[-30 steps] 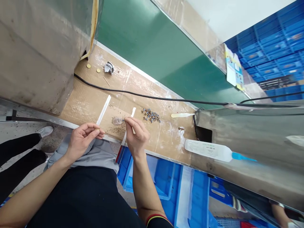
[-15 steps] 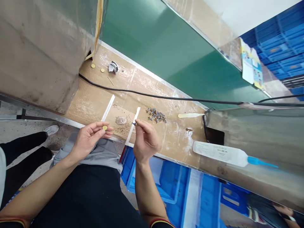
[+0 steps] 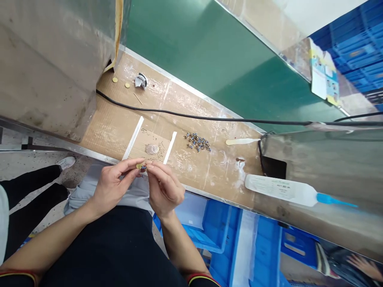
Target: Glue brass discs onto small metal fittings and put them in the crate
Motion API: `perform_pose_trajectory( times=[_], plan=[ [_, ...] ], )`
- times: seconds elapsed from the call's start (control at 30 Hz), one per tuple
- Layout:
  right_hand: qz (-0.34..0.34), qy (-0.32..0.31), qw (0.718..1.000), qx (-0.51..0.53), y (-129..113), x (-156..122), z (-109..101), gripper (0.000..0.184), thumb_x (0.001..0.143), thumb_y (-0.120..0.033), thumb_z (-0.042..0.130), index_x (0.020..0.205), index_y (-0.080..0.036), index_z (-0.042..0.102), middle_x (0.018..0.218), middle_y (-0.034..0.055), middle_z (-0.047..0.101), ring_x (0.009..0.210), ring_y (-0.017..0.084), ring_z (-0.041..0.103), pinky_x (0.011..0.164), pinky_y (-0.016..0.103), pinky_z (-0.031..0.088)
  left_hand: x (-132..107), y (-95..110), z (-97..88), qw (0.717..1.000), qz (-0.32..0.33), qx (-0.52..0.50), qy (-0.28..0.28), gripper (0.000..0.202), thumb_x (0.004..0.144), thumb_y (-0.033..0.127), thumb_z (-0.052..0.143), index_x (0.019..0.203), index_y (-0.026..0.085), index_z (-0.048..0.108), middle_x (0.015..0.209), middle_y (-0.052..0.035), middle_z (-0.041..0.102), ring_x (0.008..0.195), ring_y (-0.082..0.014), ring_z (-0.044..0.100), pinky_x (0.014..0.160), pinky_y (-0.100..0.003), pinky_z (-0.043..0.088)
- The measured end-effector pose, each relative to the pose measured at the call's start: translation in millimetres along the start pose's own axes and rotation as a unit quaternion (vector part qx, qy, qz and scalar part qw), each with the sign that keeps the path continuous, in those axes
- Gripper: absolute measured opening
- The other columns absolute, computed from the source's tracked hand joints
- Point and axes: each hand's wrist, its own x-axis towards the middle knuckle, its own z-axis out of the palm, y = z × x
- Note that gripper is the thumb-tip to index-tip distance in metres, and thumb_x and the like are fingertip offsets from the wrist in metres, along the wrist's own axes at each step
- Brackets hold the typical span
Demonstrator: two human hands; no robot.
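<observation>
My left hand (image 3: 112, 184) pinches a small yellow disc (image 3: 139, 166) between thumb and fingertips, just off the near edge of the cardboard-covered bench (image 3: 206, 167). My right hand (image 3: 163, 186) meets it, pinching a tiny metal part (image 3: 143, 168) against the disc. On the bench just beyond lie a blob of clear glue (image 3: 152, 149), two white strips (image 3: 133, 137) and a pile of several small metal parts (image 3: 198, 141).
A black cable (image 3: 179, 115) crosses the bench. Two yellow discs (image 3: 115, 79) and a crumpled scrap (image 3: 140, 81) lie at the far left. A white glue bottle with blue nozzle (image 3: 287, 190) lies right, a green conveyor belt (image 3: 209, 59) behind, blue crates (image 3: 239, 239) below. Another person's legs (image 3: 30, 187) are at left.
My right hand left the glue blob with the small part and came back toward me to meet the left hand's disc. The left hand turned the disc up and forward.
</observation>
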Motion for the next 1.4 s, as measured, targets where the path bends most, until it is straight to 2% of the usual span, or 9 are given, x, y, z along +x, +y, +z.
perform_pose_trajectory(
  times=[0.4, 0.7, 1.07, 1.27, 1.4],
  plan=[
    [-0.015, -0.012, 1.000, -0.001, -1.4, 1.1, 0.1, 0.046, 0.103, 0.000, 0.079, 0.136, -0.031, 0.083, 0.121, 0.0059, 0.089, 0.105, 0.022, 0.089, 0.092, 0.037, 0.078, -2.9, 2.0, 0.3, 0.999, 0.040, 0.034, 0.000, 0.030, 0.113, 0.034, 0.074, 0.139, 0.029, 0.087, 0.139, -0.0011, 0.087, 0.106, -0.0219, 0.090, 0.107, -0.032, 0.071],
    [-0.038, -0.019, 0.999, -0.028, -1.6, 0.1, -1.5, 0.052, 0.104, -0.002, 0.078, 0.144, -0.035, 0.081, 0.123, 0.0052, 0.089, 0.105, 0.024, 0.090, 0.092, 0.039, 0.079, -6.6, 2.0, 0.8, 0.995, 0.074, 0.065, 0.012, 0.031, 0.114, 0.030, 0.072, 0.142, 0.030, 0.085, 0.136, -0.0011, 0.088, 0.110, -0.0226, 0.090, 0.105, -0.031, 0.071],
    [-0.096, -0.023, 0.994, -0.045, 2.4, -5.3, -3.7, 0.058, 0.103, 0.001, 0.076, 0.152, -0.030, 0.078, 0.129, 0.0091, 0.089, 0.110, 0.026, 0.090, 0.093, 0.041, 0.080, -6.2, 11.0, 3.3, 0.962, 0.200, 0.180, 0.050, 0.031, 0.116, 0.018, 0.066, 0.142, 0.024, 0.083, 0.132, -0.0046, 0.089, 0.113, -0.0234, 0.090, 0.105, -0.028, 0.070],
    [-0.069, -0.017, 0.996, -0.048, 2.3, -4.8, -6.8, 0.058, 0.103, -0.001, 0.077, 0.150, -0.036, 0.079, 0.127, 0.0060, 0.089, 0.106, 0.025, 0.091, 0.090, 0.040, 0.080, -6.8, 14.4, 4.1, 0.968, 0.181, 0.170, 0.043, 0.030, 0.116, 0.019, 0.067, 0.141, 0.026, 0.081, 0.134, -0.0033, 0.089, 0.115, -0.0222, 0.090, 0.105, -0.027, 0.070],
    [-0.072, -0.023, 0.996, -0.042, 2.6, -4.3, -10.2, 0.059, 0.102, 0.002, 0.078, 0.150, -0.033, 0.079, 0.127, 0.0075, 0.089, 0.108, 0.025, 0.090, 0.092, 0.040, 0.079, -6.6, 14.7, 3.0, 0.965, 0.189, 0.177, 0.033, 0.027, 0.116, 0.016, 0.066, 0.137, 0.024, 0.081, 0.132, -0.0040, 0.089, 0.114, -0.0214, 0.090, 0.105, -0.025, 0.069]
  ],
)
